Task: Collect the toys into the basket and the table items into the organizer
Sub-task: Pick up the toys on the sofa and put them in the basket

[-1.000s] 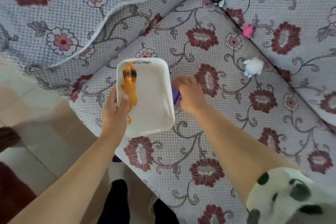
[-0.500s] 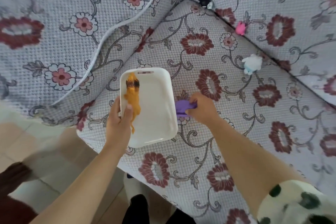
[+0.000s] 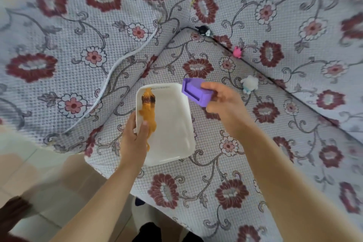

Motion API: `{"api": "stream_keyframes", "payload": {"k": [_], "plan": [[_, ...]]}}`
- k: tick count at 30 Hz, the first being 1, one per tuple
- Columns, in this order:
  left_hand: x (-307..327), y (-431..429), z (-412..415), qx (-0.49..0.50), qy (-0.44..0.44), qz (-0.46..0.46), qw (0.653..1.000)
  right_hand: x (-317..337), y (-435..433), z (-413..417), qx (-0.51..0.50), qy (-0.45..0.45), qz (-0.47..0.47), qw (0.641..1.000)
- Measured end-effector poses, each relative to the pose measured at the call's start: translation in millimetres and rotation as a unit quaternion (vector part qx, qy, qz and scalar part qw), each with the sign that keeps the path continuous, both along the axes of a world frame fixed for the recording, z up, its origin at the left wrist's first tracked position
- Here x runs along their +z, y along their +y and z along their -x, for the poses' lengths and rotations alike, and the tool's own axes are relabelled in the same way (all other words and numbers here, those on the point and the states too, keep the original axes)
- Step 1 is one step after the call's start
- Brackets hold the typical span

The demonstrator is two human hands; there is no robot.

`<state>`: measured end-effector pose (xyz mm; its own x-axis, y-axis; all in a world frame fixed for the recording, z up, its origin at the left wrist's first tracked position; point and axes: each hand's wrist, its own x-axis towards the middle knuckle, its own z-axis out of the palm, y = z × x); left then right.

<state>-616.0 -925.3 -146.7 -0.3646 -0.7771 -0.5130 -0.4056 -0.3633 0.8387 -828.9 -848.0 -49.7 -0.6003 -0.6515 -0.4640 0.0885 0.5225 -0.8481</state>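
A white rectangular basket (image 3: 172,124) rests on the floral sofa seat, and my left hand (image 3: 135,137) grips its left rim. An orange toy lion (image 3: 148,110) lies inside along that left wall, under my thumb. My right hand (image 3: 224,102) holds a purple blocky toy (image 3: 195,91) in the air just above the basket's far right corner. Farther back, a small white plush toy (image 3: 249,84), a pink toy (image 3: 237,51) and a black toy (image 3: 204,30) lie along the crease between seat and backrest.
The sofa cushion (image 3: 225,163) with its red flower pattern fills most of the view, with the backrest at the right and an armrest at the left. Pale floor tiles (image 3: 29,163) show at the lower left, past the seat's front edge.
My right hand has lifted the purple toy off the seat beside the basket and carried it up over the basket's far right corner. My left hand keeps its grip on the basket.
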Motion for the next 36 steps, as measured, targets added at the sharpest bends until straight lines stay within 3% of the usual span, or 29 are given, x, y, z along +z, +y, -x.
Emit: {"api": "stream_keyframes", "payload": {"k": [5, 8, 13, 21, 24, 29, 36], "plan": [[19, -5, 0, -0.002, 0.011, 0.004, 1.0, 25, -21, -22, 0.148, 0.25, -0.051, 0.955], [27, -6, -4, -0.002, 0.007, -0.005, 1.0, 30, -32, -31, 0.233, 0.329, -0.073, 0.912], [39, -4, -13, -0.015, 0.002, 0.002, 1.0, 33, -46, -50, 0.299, 0.347, -0.131, 0.879], [54, 0, -13, -0.019, -0.015, 0.014, 1.0, 30, -55, -85, 0.32, 0.367, -0.142, 0.862], [58, 0, -7, -0.023, -0.014, 0.016, 1.0, 23, -58, -75, 0.325, 0.342, -0.196, 0.859], [56, 4, 8, -0.043, -0.003, 0.008, 0.999, 22, -56, -45, 0.397, 0.347, -0.251, 0.812], [59, 13, 30, -0.07, 0.001, 0.001, 0.998, 17, -51, -10, 0.419, 0.458, -0.286, 0.73]]}}
